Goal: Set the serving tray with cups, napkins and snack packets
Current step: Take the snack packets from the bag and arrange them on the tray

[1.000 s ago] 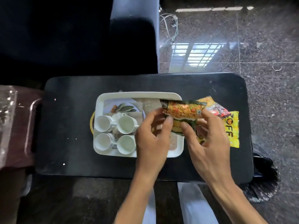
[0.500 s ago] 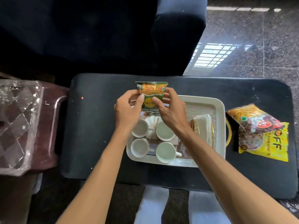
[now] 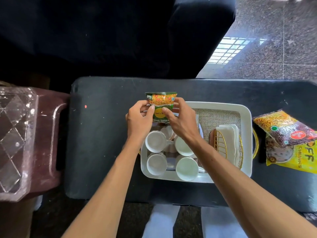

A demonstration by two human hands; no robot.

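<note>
A dark surface [image 3: 103,143] is largely taken up by a white tray [image 3: 247,117], which is lined with a woven mat [image 3: 221,117]. On the mat's right half a gold wire holder [image 3: 220,146] is set, and white napkins [image 3: 230,143] are stacked in it. The tray's left half is filled by four white cups [image 3: 155,141], grouped two by two, mouths up, with nothing seen inside them. Outside the tray, just beyond its right handle, a yellow packet [image 3: 300,157] is laid on the surface, with an orange packet [image 3: 283,127] overlapping it. A green packet [image 3: 161,103] is held upright over the tray's far left corner, beyond the cups. It is pinched at its left edge by the left hand [image 3: 139,121] and at its right edge by the right hand [image 3: 181,121], the fingers [image 3: 151,109] of each curled round it. Whether its lower edge is touching the tray cannot be told.
</note>
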